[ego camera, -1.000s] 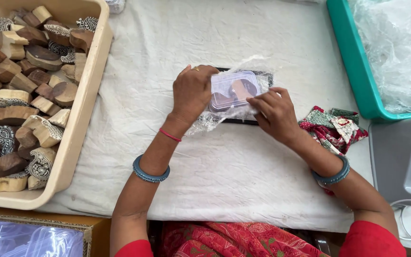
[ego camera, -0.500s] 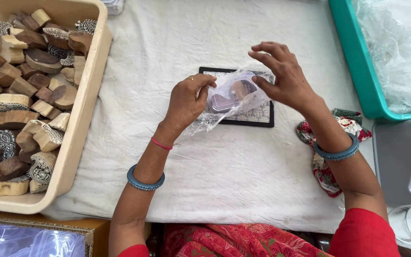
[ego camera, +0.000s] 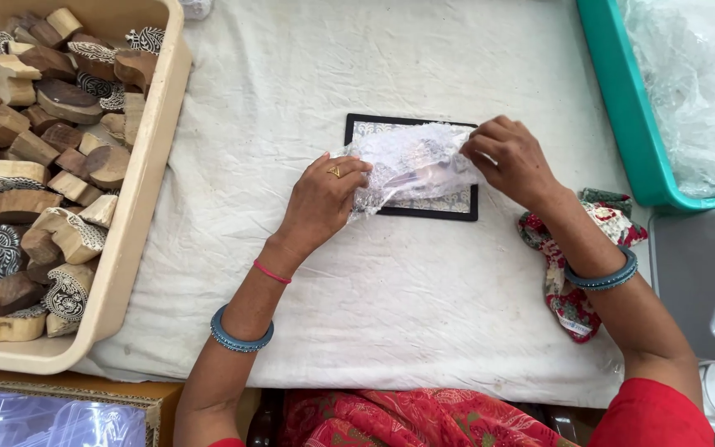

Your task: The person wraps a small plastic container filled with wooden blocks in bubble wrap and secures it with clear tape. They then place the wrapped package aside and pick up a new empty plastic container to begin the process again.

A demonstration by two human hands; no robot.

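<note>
My left hand (ego camera: 320, 199) grips the left end of a bundle of clear bubble wrap (ego camera: 407, 161). The wrap is folded over a small clear plastic box, which shows only dimly through it. My right hand (ego camera: 511, 157) pinches the wrap's right edge. The bundle rests over a black-framed patterned tile (ego camera: 440, 203) that lies on the white cloth (ego camera: 407, 290) covering the table.
A beige tub (ego camera: 138, 190) full of several carved wooden printing blocks stands at the left. A teal bin (ego camera: 622, 108) with crumpled clear plastic is at the upper right. A red floral fabric pouch (ego camera: 568, 290) lies under my right forearm. A grey machine (ego camera: 705, 273) sits at the right edge.
The bubble wrap has been folded over the clear box, which now barely shows. My right hand came down from above the box to the wrap's right edge.
</note>
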